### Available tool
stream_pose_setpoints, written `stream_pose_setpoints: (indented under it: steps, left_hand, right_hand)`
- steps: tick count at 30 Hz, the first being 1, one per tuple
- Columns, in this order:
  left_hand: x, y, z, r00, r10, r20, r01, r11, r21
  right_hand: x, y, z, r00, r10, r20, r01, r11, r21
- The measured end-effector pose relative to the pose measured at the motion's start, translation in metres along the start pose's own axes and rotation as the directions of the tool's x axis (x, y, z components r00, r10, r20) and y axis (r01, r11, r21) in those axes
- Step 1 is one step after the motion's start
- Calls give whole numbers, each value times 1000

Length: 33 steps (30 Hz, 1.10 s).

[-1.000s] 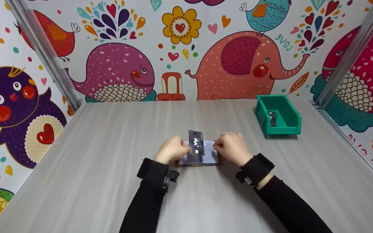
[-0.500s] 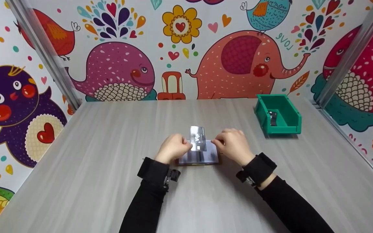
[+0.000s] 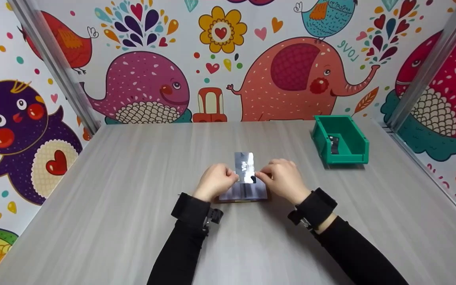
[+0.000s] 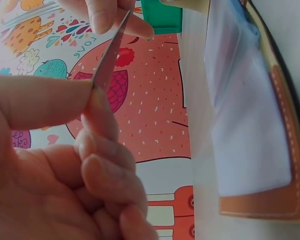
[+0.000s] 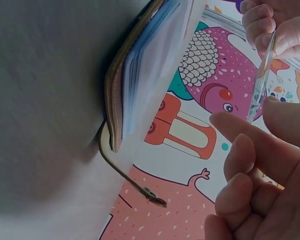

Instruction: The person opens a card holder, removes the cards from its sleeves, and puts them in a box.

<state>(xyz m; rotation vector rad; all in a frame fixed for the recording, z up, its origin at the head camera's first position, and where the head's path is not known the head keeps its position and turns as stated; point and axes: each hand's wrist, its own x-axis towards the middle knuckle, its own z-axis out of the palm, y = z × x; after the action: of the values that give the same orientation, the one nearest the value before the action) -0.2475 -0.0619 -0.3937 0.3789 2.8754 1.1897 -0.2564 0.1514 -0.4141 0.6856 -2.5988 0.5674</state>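
My left hand [image 3: 216,181] pinches a dark, shiny card [image 3: 244,164] printed "Vip" between thumb and forefinger at its left edge. The card stands upright, seen nearly edge-on in the left wrist view. My right hand [image 3: 284,180] is at the card's lower right edge. In the right wrist view its thumb and forefinger [image 5: 232,125] are parted, with the card's edge between them. Below both hands, a brown leather card holder [image 4: 262,205] lies spread on the table, showing clear plastic sleeves [image 4: 250,145]. Its strap [image 5: 122,172] with a snap sticks out at the right side.
A green bin [image 3: 341,158] stands at the back right of the table [image 3: 113,198], with a dark card [image 3: 334,145] inside. Walls printed with cartoon animals close off the back and both sides.
My left hand has shifted slightly right and turned the card more upright. My right hand has moved in from beside the card to its right edge. The card holder stays put.
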Motion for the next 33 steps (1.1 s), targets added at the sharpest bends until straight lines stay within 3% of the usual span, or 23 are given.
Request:
stream_pose_setpoints:
  steps: [20, 27, 33]
  left_hand:
    - [0, 2, 7, 1000, 23, 18, -22, 999, -35]
    - [1, 1, 9, 998, 66, -1, -66, 997, 25]
    - [1, 1, 11, 998, 54, -21, -53, 996, 77]
  right_hand:
    - [-2, -1, 5, 999, -37, 3, 37, 999, 28]
    - [-3, -2, 6, 1000, -4, 17, 4, 1000, 14]
    - [-3, -3, 5, 1000, 9, 18, -9, 1000, 9]
